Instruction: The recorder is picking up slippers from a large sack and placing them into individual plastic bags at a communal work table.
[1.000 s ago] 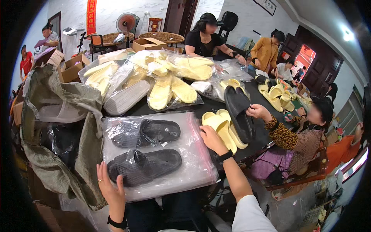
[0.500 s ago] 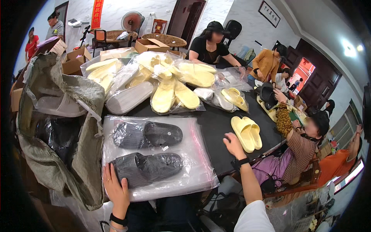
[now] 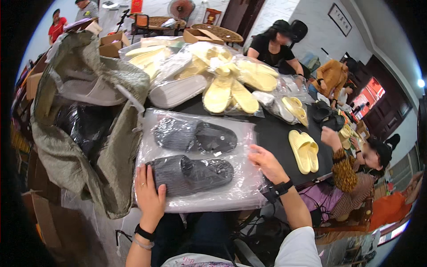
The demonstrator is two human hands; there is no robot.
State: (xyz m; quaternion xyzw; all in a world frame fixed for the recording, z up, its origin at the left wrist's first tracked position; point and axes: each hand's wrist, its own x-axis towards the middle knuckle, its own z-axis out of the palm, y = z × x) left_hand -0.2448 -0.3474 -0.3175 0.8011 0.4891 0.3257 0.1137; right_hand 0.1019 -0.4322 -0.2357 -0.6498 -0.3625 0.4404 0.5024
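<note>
A pair of dark grey slippers lies side by side inside a clear plastic bag (image 3: 247,175) on a stack of similar flat bags. The far slipper (image 3: 175,133) and the near slipper (image 3: 167,175) both point left. My left hand (image 3: 150,193) lies on the bag's near left corner, fingers spread over the near slipper's toe. At the bag's right edge, my right hand (image 3: 269,164) pinches the plastic between thumb and fingers. Farther right, a pair of pale yellow slippers (image 3: 304,151) sits unbagged on the black tabletop (image 3: 275,133).
A heap of bagged yellow and grey slippers (image 3: 218,84) covers the table's far side. At left stands an open woven sack (image 3: 118,173) holding bagged slippers. A co-worker's hand (image 3: 330,139) is near the yellow pair; other people work along the table.
My right hand has moved left from beside the yellow slippers to the bag's right edge. My left hand stays on the bag. The co-worker at right has lowered a raised hand.
</note>
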